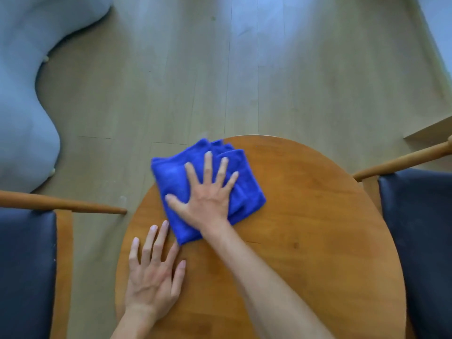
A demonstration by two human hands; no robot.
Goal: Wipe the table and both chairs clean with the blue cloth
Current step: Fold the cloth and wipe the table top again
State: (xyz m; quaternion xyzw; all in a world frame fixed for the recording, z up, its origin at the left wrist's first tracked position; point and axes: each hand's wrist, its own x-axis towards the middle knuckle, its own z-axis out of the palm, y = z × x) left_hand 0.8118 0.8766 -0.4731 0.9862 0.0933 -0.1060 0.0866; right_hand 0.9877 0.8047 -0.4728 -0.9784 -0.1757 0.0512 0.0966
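Note:
A folded blue cloth [171, 179] lies on the far left part of the round wooden table [305, 228], its corner hanging over the rim. My right hand [205, 194] presses flat on the cloth, fingers spread. My left hand [151, 272] rests flat on the tabletop just below the cloth, fingers apart, holding nothing. One chair with a dark blue seat and wooden arm [24, 265] stands at the left of the table. A second chair of the same kind [423, 228] stands at the right.
A pale wood-plank floor [220, 69] stretches beyond the table. A light blue curved sofa [22, 94] fills the far left. A low wooden step or ledge [430, 130] shows at the right edge.

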